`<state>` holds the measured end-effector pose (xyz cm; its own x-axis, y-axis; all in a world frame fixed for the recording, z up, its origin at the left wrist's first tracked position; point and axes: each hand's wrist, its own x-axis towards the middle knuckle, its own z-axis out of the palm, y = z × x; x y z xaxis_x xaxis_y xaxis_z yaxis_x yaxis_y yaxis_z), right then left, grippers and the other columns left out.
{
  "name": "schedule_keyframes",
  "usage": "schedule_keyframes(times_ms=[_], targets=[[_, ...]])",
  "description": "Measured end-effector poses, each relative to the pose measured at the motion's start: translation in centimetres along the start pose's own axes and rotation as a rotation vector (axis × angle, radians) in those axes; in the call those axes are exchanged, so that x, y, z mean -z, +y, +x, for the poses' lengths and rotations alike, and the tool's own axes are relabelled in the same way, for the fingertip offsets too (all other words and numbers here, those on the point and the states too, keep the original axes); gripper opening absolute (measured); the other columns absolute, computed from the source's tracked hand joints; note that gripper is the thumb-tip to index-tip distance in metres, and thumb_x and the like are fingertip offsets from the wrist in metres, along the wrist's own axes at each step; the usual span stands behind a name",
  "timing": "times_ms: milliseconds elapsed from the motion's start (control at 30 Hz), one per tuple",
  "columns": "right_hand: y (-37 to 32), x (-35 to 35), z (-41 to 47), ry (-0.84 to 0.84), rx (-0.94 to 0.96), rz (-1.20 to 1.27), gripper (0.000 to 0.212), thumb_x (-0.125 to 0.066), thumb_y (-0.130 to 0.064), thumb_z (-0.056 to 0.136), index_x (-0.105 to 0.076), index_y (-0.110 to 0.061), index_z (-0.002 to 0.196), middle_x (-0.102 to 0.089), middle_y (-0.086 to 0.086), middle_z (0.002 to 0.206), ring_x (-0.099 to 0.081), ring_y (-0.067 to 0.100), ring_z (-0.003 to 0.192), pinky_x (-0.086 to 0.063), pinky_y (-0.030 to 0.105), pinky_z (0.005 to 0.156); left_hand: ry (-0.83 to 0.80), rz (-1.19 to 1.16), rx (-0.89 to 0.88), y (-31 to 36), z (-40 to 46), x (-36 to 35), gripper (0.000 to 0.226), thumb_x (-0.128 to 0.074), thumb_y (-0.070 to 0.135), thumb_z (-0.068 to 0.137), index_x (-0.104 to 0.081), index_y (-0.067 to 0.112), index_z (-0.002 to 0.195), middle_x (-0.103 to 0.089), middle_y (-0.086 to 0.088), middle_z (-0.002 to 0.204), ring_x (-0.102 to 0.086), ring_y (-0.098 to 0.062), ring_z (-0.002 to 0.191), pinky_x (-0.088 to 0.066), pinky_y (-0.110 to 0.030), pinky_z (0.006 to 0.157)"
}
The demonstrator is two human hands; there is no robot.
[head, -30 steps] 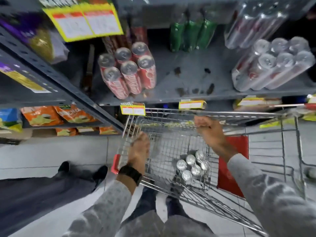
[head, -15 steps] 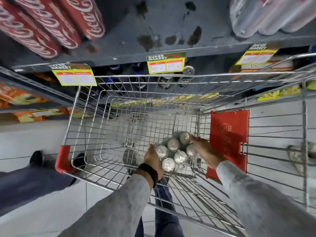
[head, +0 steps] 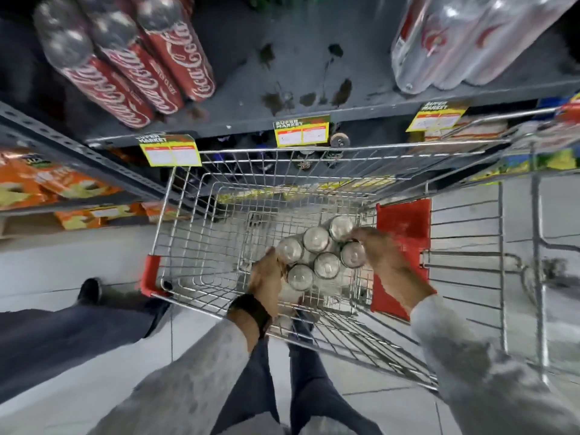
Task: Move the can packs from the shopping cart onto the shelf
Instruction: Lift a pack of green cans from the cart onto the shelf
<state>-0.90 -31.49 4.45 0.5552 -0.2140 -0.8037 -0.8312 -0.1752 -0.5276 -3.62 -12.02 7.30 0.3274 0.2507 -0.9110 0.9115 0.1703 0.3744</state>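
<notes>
Both grey sleeves reach down into the cart (head: pixel 175 215), where one six-can pack (head: pixel 320 252) stands upright near the right wall, not yet lifted by the look of it. The left hand (head: pixel 266 277) presses its grip against the pack's near-left side; the right hand (head: pixel 383 259) curls its grip over the right-hand cans, so both hold the pack between them. It seems to be the only pack left in the cart. Beyond, the shelf (head: pixel 314 76) already carries a red pack (head: pixel 131 67) at left and a silver pack (head: pixel 470 42) at right, with bare space between them.
</notes>
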Motion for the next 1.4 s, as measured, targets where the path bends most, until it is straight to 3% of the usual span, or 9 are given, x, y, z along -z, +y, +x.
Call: schedule_keyframes(times_ms=[100, 167, 267, 533, 767, 1000, 1200, 1300, 1400], targets=[[-3.2, 2.0, -4.7, 0.051, 0.081, 0.024, 0.026, -0.054, -0.009, 0.097, -0.078, -0.018, 0.103, -0.075, 0.008, 0.124, -0.07, 0.027, 0.107, -0.056, 0.029, 0.074, -0.038, 0.02, -0.181, 2.4, -4.5, 2.0, 0.058, -0.035, 0.038, 0.109, -0.056, -0.007, 0.139, -0.066, -0.01, 0.101, -0.061, -0.028, 0.1, -0.048, -0.039, 0.093], [-5.7, 3.2, -7.0, 0.049, 0.116, 0.082, 0.02, -0.058, -0.017, 0.094, -0.076, -0.023, 0.086, -0.077, 0.008, 0.117, -0.07, 0.026, 0.099, -0.059, 0.033, 0.078, -0.104, -0.036, -0.23, 4.5, -7.7, 3.5, 0.057, -0.035, 0.037, 0.11, -0.059, -0.007, 0.136, -0.069, -0.017, 0.12, -0.065, -0.034, 0.113, -0.046, -0.043, 0.108], [-10.5, 4.7, -10.4, 0.129, 0.173, 0.119, 0.037, -0.068, -0.041, 0.075, -0.075, -0.02, 0.105, -0.077, 0.008, 0.115, -0.072, 0.03, 0.106, -0.054, 0.053, 0.103, -0.174, -0.127, -0.322, 8.2, -11.7, 4.8, 0.056, -0.036, 0.039, 0.109, -0.062, -0.006, 0.13, -0.069, -0.021, 0.129, -0.065, -0.037, 0.12, -0.05, -0.049, 0.106], [-25.3, 6.1, -11.7, 0.276, 0.41, -0.007, 0.058, -0.059, -0.046, 0.068, -0.067, -0.016, 0.117, -0.07, 0.008, 0.111, -0.067, 0.031, 0.1, -0.056, 0.049, 0.093, -0.223, -0.211, -0.555, 19.8, -15.1, 4.2, 0.041, -0.044, 0.041, 0.106, -0.066, 0.008, 0.094, -0.078, 0.0, 0.065, -0.072, -0.023, 0.085, -0.06, -0.042, 0.091], [-33.6, 4.8, -6.2, 0.24, 0.427, -0.201, 0.037, -0.056, -0.026, 0.085, -0.07, -0.006, 0.113, -0.065, 0.007, 0.093, -0.064, 0.03, 0.083, -0.058, 0.051, 0.092, -0.196, -0.185, -0.56, 27.3, -10.2, 0.6, 0.049, -0.034, 0.041, 0.108, -0.062, 0.002, 0.098, -0.066, -0.008, 0.091, -0.064, -0.02, 0.084, -0.052, -0.043, 0.103], [-34.6, 3.9, -0.5, 0.211, 0.394, -0.203, 0.057, -0.049, -0.031, 0.081, -0.064, -0.006, 0.131, -0.065, 0.016, 0.134, -0.065, 0.038, 0.113, -0.055, 0.051, 0.101, -0.187, -0.145, -0.534, 29.5, -6.3, -0.7, 0.046, -0.032, 0.04, 0.108, -0.057, 0.011, 0.083, -0.064, -0.006, 0.088, -0.062, -0.02, 0.084, -0.049, -0.04, 0.099], [-32.9, 4.9, 1.0, 0.191, 0.427, -0.123, 0.058, -0.061, -0.042, 0.075, -0.068, -0.014, 0.125, -0.067, 0.016, 0.132, -0.064, 0.036, 0.118, -0.053, 0.05, 0.104, -0.075, -0.065, -0.535, 29.0, -4.0, -0.2, 0.066, -0.037, 0.056, 0.104, -0.05, 0.01, 0.148, -0.059, -0.003, 0.142, -0.054, -0.026, 0.134, -0.042, -0.042, 0.114], [-30.6, 5.0, 0.5, 0.146, 0.477, 0.069, 0.046, -0.057, -0.059, 0.081, -0.074, -0.019, 0.098, -0.074, 0.0, 0.111, -0.064, 0.027, 0.115, -0.047, 0.042, 0.105, -0.034, -0.133, -0.58, 26.2, -3.2, -0.6, 0.076, -0.044, 0.066, 0.096, -0.042, 0.019, 0.155, -0.039, -0.001, 0.165, -0.036, -0.026, 0.154, -0.029, -0.048, 0.126], [-29.1, 4.4, 2.0, -0.046, 0.411, 0.417, 0.041, -0.062, -0.054, 0.089, -0.073, -0.021, 0.111, -0.074, 0.0, 0.125, -0.063, 0.02, 0.124, -0.041, 0.044, 0.119, -0.22, -0.138, -0.613, 23.8, -2.9, -2.0, 0.082, -0.037, 0.073, 0.094, -0.04, 0.019, 0.157, -0.038, -0.005, 0.167, -0.034, -0.026, 0.156, -0.027, -0.043, 0.127]])
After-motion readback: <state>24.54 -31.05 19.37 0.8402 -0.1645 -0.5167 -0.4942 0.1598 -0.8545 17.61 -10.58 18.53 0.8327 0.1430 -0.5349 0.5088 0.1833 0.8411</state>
